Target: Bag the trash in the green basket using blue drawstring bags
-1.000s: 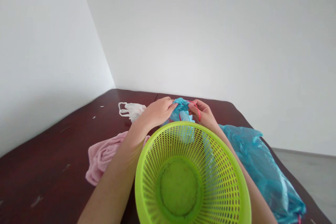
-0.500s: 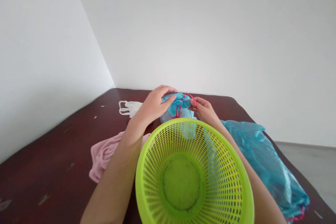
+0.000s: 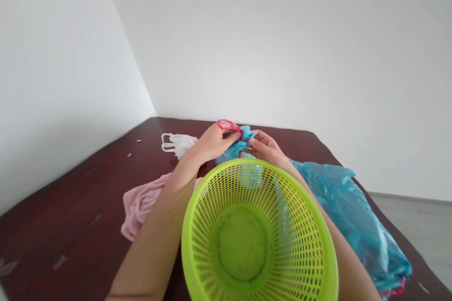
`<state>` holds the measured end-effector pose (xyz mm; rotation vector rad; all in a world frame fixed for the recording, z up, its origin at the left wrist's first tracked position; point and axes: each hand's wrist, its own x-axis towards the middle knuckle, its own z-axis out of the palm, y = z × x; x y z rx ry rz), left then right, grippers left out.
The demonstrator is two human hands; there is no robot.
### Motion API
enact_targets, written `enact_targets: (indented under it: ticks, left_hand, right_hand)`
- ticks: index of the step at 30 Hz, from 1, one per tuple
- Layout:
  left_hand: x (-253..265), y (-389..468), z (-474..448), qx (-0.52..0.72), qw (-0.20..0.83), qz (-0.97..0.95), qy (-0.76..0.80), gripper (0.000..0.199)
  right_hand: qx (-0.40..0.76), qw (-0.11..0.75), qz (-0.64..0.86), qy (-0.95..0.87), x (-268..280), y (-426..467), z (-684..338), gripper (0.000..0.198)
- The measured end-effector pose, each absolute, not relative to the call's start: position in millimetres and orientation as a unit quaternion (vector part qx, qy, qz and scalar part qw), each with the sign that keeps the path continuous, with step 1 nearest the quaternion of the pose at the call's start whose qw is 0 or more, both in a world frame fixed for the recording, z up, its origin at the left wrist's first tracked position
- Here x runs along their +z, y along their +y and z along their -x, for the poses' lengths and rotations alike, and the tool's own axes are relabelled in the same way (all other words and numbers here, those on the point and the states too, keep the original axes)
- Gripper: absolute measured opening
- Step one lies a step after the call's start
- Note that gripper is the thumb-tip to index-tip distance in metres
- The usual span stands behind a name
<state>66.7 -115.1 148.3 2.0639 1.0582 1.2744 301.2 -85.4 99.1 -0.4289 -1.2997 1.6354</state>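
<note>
Beyond the basket, a blue plastic bag (image 3: 229, 152) with a red drawstring (image 3: 226, 121) stands gathered at its neck. My left hand (image 3: 213, 141) is closed on the bag's neck, and a loop of the red string lies over its fingers. From the other side, my right hand (image 3: 266, 146) pinches the bunched blue top with thumb and fingers. The lower part of the bag is hidden behind the green basket (image 3: 243, 244), which stands between my forearms and holds nothing.
A pink cloth (image 3: 141, 204) lies left, partly under my left forearm. Behind it rests a crumpled white plastic bag (image 3: 180, 143). A larger blue plastic bag (image 3: 353, 216) spreads along the right edge of the dark red table (image 3: 77, 216). White walls rise behind and left.
My hands have come closer together at the bag's neck. The red string loop has shifted from my right hand to over my left fingers, and the blue top is bunched tighter.
</note>
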Motion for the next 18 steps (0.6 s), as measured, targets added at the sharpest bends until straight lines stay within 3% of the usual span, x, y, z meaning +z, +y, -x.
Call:
enact_targets:
  ticks: [4,9,13,18]
  left_hand:
    - [147,-115,-68,0.486,0.264,-0.736,0.391,0.012]
    - [146,-106,-57,0.580,0.172,-0.665,0.437,0.008]
    - [144,-103,-47,0.611,0.115,-0.629,0.467,0.004]
    - [145,-109,-43,0.590,0.011,-0.620,0.517,0.013]
  right_hand:
    - [0.674,0.491,0.219,-0.506,97,-80,-305,0.057]
    - [0.623,0.552,0.283,-0.476,96,-71,-312,0.073]
    - [0.566,0.599,0.288,-0.489,96,-73,-309,0.075]
    - [0.578,0.603,0.247,-0.492,103,-82,-306,0.068]
